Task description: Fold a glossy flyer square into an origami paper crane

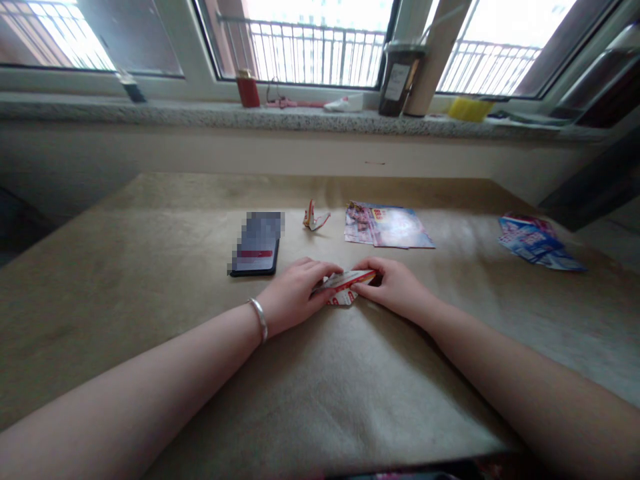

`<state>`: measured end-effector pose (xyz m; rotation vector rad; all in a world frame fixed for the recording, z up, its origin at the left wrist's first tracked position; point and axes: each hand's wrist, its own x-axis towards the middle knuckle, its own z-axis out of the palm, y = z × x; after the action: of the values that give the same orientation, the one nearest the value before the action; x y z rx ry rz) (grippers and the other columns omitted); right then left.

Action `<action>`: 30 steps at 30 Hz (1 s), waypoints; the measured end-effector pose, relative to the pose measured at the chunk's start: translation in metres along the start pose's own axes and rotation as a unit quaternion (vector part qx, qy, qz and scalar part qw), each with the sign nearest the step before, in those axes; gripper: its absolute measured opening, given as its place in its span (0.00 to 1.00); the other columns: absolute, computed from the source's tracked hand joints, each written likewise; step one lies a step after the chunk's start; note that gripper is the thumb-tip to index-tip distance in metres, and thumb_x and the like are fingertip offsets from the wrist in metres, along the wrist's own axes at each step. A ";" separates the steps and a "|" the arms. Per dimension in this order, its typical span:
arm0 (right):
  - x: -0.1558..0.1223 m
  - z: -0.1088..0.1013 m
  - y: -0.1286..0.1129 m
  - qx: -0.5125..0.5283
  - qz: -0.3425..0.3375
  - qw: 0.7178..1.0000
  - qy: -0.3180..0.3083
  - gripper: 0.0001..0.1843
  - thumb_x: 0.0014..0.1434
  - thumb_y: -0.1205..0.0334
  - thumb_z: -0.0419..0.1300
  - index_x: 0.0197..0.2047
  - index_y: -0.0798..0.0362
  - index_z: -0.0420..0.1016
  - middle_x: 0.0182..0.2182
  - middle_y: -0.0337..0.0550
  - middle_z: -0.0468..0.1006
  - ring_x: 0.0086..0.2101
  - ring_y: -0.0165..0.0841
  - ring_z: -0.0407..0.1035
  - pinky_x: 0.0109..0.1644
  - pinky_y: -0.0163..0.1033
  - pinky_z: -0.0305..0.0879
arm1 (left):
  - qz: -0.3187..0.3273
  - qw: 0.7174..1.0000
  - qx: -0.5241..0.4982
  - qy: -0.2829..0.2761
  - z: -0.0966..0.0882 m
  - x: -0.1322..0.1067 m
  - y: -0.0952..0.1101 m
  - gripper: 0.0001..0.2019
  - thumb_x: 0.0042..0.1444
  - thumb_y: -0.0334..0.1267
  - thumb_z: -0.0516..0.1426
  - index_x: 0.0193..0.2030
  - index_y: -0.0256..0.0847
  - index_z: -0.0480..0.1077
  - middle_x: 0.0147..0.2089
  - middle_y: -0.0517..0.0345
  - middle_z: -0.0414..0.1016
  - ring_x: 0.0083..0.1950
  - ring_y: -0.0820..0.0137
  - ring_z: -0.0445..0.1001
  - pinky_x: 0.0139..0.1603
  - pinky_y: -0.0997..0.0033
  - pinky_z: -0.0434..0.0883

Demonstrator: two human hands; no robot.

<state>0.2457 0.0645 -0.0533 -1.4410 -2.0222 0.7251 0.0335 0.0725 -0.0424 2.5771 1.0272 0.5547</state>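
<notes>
Between my two hands is a small piece of folded paper (345, 293), white with red and yellow print, low over the middle of the table. My left hand (300, 290), with a silver bangle at the wrist, pinches its left end between thumb and fingers. Its right end is gripped by my right hand (393, 283), thumb on the near side and fingers partly hidden behind. Just beyond my hands stands a small folded paper figure (315, 219) in similar colours.
A phone (256, 247) lies left of the paper figure. Printed leaflets (395, 227) lie behind my right hand, and more blue leaflets (540, 241) sit far right. On the stone windowsill (190, 117) are a red can (247, 90), a dark cup (399, 83) and a yellow item (470, 109).
</notes>
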 end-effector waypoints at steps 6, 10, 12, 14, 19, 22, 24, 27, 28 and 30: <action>0.000 0.002 0.005 -0.057 -0.051 0.997 0.022 0.13 0.50 0.62 0.61 0.41 0.53 0.75 0.36 0.43 0.78 0.35 0.33 0.70 0.38 0.36 0.65 | 0.031 0.998 0.048 0.009 0.004 0.001 -0.003 0.15 0.58 0.35 0.53 0.51 0.38 0.67 0.45 0.50 0.73 0.48 0.63 0.68 0.49 0.61 0.68; -0.001 0.000 0.004 -0.079 -0.051 0.995 0.027 0.15 0.50 0.61 0.61 0.43 0.53 0.74 0.36 0.44 0.77 0.36 0.33 0.70 0.39 0.37 0.64 | 0.047 0.996 0.059 0.041 0.003 0.001 -0.002 0.13 0.57 0.36 0.54 0.49 0.38 0.67 0.50 0.49 0.69 0.51 0.63 0.67 0.51 0.61 0.68; -0.001 -0.001 0.002 -0.093 -0.042 0.994 0.029 0.15 0.50 0.61 0.61 0.42 0.53 0.74 0.35 0.44 0.76 0.34 0.33 0.69 0.37 0.37 0.64 | 0.069 0.993 0.078 0.054 0.002 0.000 -0.001 0.10 0.58 0.38 0.54 0.45 0.40 0.70 0.52 0.49 0.68 0.51 0.64 0.67 0.52 0.61 0.67; -0.002 -0.002 0.000 -0.107 -0.034 0.993 0.028 0.15 0.50 0.61 0.61 0.42 0.54 0.73 0.33 0.44 0.76 0.33 0.33 0.69 0.36 0.37 0.63 | 0.096 0.988 0.105 0.050 0.000 -0.001 -0.001 0.09 0.59 0.40 0.53 0.43 0.42 0.71 0.51 0.51 0.68 0.50 0.64 0.67 0.51 0.60 0.66; -0.004 -0.003 -0.002 -0.134 -0.044 0.990 0.028 0.16 0.50 0.60 0.60 0.44 0.53 0.72 0.31 0.43 0.74 0.35 0.35 0.68 0.39 0.39 0.63 | 0.129 0.981 0.141 0.017 -0.001 -0.001 -0.001 0.09 0.60 0.41 0.53 0.44 0.43 0.71 0.46 0.54 0.72 0.48 0.65 0.67 0.50 0.62 0.65; -0.005 -0.003 -0.001 -0.129 -0.070 0.988 0.040 0.16 0.51 0.62 0.60 0.44 0.53 0.71 0.35 0.44 0.73 0.37 0.35 0.67 0.42 0.40 0.63 | 0.127 0.982 0.141 0.016 0.000 0.000 -0.003 0.09 0.61 0.37 0.51 0.44 0.43 0.71 0.45 0.55 0.74 0.46 0.67 0.68 0.49 0.64 0.65; -0.005 -0.004 0.000 -0.117 -0.102 0.987 0.047 0.13 0.51 0.64 0.60 0.42 0.53 0.72 0.38 0.45 0.72 0.39 0.34 0.67 0.43 0.39 0.64 | 0.121 0.982 0.144 0.017 0.001 0.001 -0.004 0.10 0.62 0.37 0.50 0.43 0.43 0.71 0.45 0.56 0.74 0.45 0.67 0.69 0.48 0.65 0.65; -0.004 -0.006 -0.001 -0.119 -0.173 0.977 0.038 0.08 0.53 0.63 0.60 0.38 0.52 0.74 0.39 0.46 0.73 0.40 0.35 0.66 0.45 0.40 0.63 | 0.111 0.983 0.147 0.014 0.002 0.001 -0.004 0.10 0.62 0.37 0.50 0.44 0.43 0.71 0.44 0.56 0.75 0.44 0.67 0.69 0.47 0.64 0.66; -0.004 -0.006 -0.002 -0.131 -0.198 0.971 0.028 0.07 0.54 0.61 0.61 0.37 0.51 0.74 0.38 0.45 0.74 0.40 0.35 0.65 0.46 0.41 0.63 | 0.109 0.983 0.145 0.012 0.002 0.001 -0.004 0.10 0.62 0.37 0.50 0.44 0.43 0.71 0.44 0.56 0.75 0.44 0.67 0.70 0.47 0.65 0.66; -0.005 -0.008 -0.004 -0.160 -0.236 0.959 0.002 0.06 0.55 0.59 0.60 0.36 0.50 0.76 0.36 0.45 0.75 0.40 0.36 0.65 0.46 0.42 0.62 | 0.108 0.985 0.138 0.010 0.003 0.001 -0.004 0.10 0.62 0.36 0.50 0.44 0.43 0.72 0.44 0.56 0.75 0.44 0.68 0.70 0.47 0.65 0.66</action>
<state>0.2498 0.0597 -0.0453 -1.0410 -2.4315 0.1985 0.0332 0.0758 -0.0464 2.9570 0.8910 0.5218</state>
